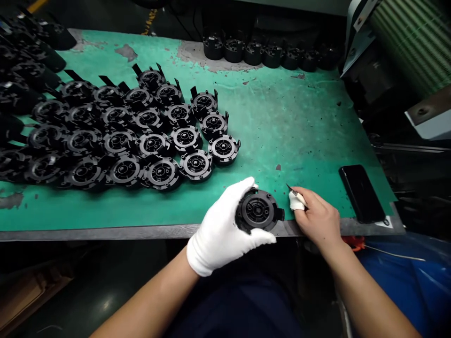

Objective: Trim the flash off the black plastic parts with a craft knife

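Note:
A white glove covers my left hand (225,225), which is wrapped round a black round plastic housing (259,210) at the table's front edge. The ringed face of the housing points up, and a tab sticks out on its right. Just right of it, my bare right hand (317,216) is closed on a small knife (298,195) with a light handle; its dark pointed tip faces up and left. White wrapping covers the thumb of that hand. The knife tip and the housing are apart.
Rows of similar black housings (162,171) fill the green tabletop (282,117) on the left. More black parts (253,52) line the back edge. A black phone (362,193) lies at right. A machine with a green ribbed part (416,42) overhangs the upper right.

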Tool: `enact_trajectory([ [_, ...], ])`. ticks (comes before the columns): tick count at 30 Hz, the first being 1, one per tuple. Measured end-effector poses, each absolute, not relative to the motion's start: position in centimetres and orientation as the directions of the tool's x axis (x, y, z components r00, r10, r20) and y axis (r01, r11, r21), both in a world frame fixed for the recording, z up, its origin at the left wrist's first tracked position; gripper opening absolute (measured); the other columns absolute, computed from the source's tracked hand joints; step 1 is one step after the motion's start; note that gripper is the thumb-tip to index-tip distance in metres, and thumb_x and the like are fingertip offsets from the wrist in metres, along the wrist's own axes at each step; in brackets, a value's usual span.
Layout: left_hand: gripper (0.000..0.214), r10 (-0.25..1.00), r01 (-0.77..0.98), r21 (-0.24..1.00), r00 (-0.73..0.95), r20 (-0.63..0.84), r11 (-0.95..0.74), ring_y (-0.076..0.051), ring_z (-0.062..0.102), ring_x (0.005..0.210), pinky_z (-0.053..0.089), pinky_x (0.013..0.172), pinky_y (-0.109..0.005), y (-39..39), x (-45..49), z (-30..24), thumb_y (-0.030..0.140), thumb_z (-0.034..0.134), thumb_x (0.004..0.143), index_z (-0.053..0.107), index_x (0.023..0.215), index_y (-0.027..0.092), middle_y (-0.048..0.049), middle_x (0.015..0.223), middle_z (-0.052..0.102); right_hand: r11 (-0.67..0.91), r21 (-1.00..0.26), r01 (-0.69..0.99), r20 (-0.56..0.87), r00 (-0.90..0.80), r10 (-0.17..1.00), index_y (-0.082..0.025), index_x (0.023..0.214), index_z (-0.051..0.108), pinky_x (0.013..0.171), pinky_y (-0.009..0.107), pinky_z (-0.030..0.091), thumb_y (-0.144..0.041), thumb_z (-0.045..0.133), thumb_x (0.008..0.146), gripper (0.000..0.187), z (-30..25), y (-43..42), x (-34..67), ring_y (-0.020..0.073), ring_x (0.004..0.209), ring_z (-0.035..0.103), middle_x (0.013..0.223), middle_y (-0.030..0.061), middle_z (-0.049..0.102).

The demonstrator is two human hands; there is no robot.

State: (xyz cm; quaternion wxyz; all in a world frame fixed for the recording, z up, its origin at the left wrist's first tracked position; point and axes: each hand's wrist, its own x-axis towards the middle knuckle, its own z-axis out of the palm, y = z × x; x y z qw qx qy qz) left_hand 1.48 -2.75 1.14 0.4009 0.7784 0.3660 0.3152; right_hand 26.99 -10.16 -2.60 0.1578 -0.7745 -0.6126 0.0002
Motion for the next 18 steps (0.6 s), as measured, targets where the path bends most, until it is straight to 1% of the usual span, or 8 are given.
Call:
enact_trajectory([
  [3, 0.105, 0.821, 0.277, 0.896, 0.551, 0.147, -0.347, -0.034, 0.055, 0.135, 0.044, 0.118, -0.05, -3.0, 1.6, 1.5, 0.058, 0.088, 0.065, 0.036, 0.15, 0.027, -0.0122, 0.145, 0.055, -0.221, -0.207, 0.953, 0.23, 0.267, 0.936, -0.025, 0.118, 0.071, 0.065, 0.029, 0.044, -0.022, 0.054, 0.092, 0.032, -2.8, -10.3, 26.4, 0.0222, 0.088, 0.071, 0.106, 0.0041, 0.078],
  [7, 0.107, 0.809, 0.236, 0.914, 0.569, 0.145, -0.329, -0.034, 0.055, 0.135, 0.044, 0.118, -0.051, -3.4, 1.6, 1.6, 0.059, 0.088, 0.064, 0.034, 0.151, 0.028, -0.0123, 0.145, 0.054, -0.225, -0.2, 0.954, 0.237, 0.27, 0.933, -0.025, 0.118, 0.072, 0.063, 0.029, 0.041, -0.023, 0.053, 0.092, 0.032, -2.9, -10.4, 26.3, 0.0214, 0.085, 0.07, 0.103, 0.0041, 0.078],
  [10, 0.108, 0.814, 0.232, 0.921, 0.565, 0.136, -0.315, -0.033, 0.055, 0.134, 0.044, 0.118, -0.051, -3.5, 1.4, 1.6, 0.059, 0.088, 0.063, 0.034, 0.151, 0.028, -0.012, 0.145, 0.055, -0.22, -0.215, 0.951, 0.231, 0.269, 0.935, -0.024, 0.119, 0.072, 0.064, 0.029, 0.042, -0.022, 0.052, 0.092, 0.033, -2.8, -10.5, 26.2, 0.0217, 0.086, 0.07, 0.105, 0.0048, 0.077],
  [14, 0.11, 0.819, 0.192, 0.948, 0.564, 0.104, -0.252, -0.034, 0.056, 0.133, 0.046, 0.117, -0.051, -3.6, 1.2, 1.6, 0.056, 0.091, 0.061, 0.035, 0.152, 0.029, -0.0119, 0.146, 0.054, -0.223, -0.21, 0.952, 0.232, 0.27, 0.934, -0.023, 0.119, 0.071, 0.066, 0.028, 0.043, -0.021, 0.052, 0.092, 0.034, -3.1, -10.4, 26.2, 0.0216, 0.087, 0.07, 0.106, 0.0052, 0.077],
  [18, 0.111, 0.828, 0.15, 0.969, 0.554, 0.084, -0.199, -0.036, 0.057, 0.132, 0.046, 0.116, -0.053, -4.1, 0.9, 2.0, 0.053, 0.093, 0.058, 0.037, 0.151, 0.031, -0.0111, 0.145, 0.055, -0.209, -0.2, 0.957, 0.264, 0.258, 0.93, -0.023, 0.118, 0.072, 0.065, 0.028, 0.045, -0.021, 0.052, 0.092, 0.033, -3.4, -11.0, 26.9, 0.0212, 0.086, 0.07, 0.103, 0.0042, 0.077],
])
